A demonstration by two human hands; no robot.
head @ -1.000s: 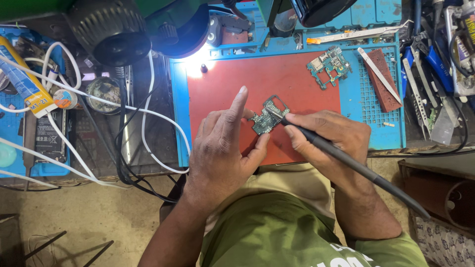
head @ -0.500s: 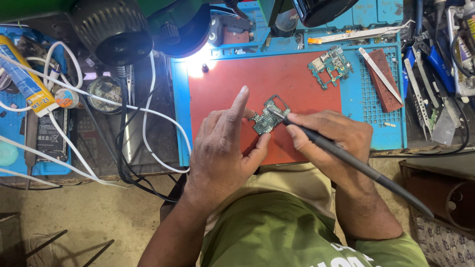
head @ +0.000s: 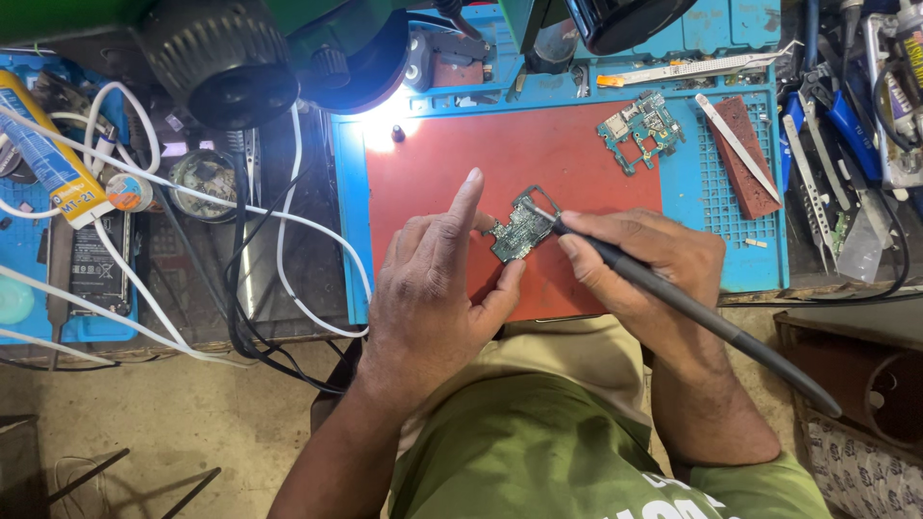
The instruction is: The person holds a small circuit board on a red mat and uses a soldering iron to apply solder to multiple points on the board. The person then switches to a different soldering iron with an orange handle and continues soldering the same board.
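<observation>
A small green circuit board (head: pixel 520 231) sits near the middle of the red mat (head: pixel 433 173), pinched by the left hand (head: pixel 433 298), forefinger raised. The right hand (head: pixel 644 269) grips a dark soldering tool (head: pixel 692 308), tip touching the board's upper edge. Another board (head: pixel 642 130) lies by the mat's far right corner.

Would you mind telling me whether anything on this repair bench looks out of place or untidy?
The work itself looks orderly: the left hand steadies a small green circuit board on the red mat while the right hand holds a dark pen-shaped tool to it. Only the white cables sprawl loosely over the bench's left side.
</observation>
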